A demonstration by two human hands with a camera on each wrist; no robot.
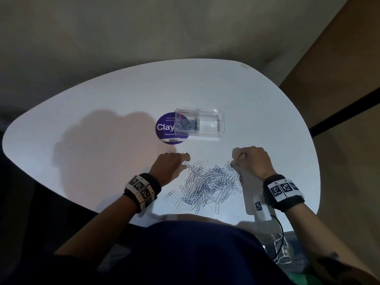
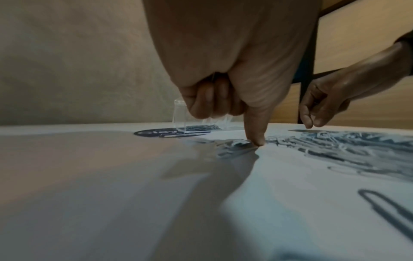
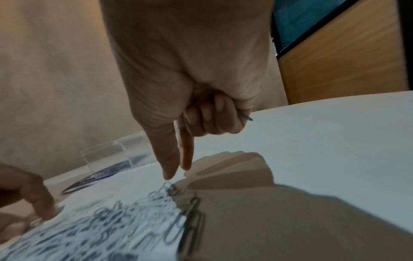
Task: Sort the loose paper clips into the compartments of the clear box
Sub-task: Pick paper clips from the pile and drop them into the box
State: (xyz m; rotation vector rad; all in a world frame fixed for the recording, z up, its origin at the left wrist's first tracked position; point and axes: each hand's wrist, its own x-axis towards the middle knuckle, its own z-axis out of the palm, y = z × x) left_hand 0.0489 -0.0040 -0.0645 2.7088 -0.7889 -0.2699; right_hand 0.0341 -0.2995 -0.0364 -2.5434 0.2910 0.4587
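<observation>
Loose paper clips (image 1: 207, 183) lie in a heap on the white table (image 1: 102, 112) near its front edge. Behind the heap stands the clear box (image 1: 211, 123), with clips in its left compartment and none in its right. My left hand (image 1: 185, 161) is at the heap's left edge. Its thumb (image 2: 259, 139) touches the table beside the clips, its other fingers are curled, and a thin wire shows against the palm. At the heap's right edge, my right hand (image 3: 177, 169) points thumb and forefinger down over a clip. Its curled fingers hold a clip whose tip (image 3: 245, 118) sticks out.
A round purple sticker (image 1: 164, 129) lies under the box's left end. Stray clips (image 1: 169, 150) (image 1: 170, 193) lie left of the heap. A white tagged card (image 1: 257, 202) and a black cable (image 1: 278, 223) sit under my right wrist. A wooden panel (image 1: 339, 99) stands to the right.
</observation>
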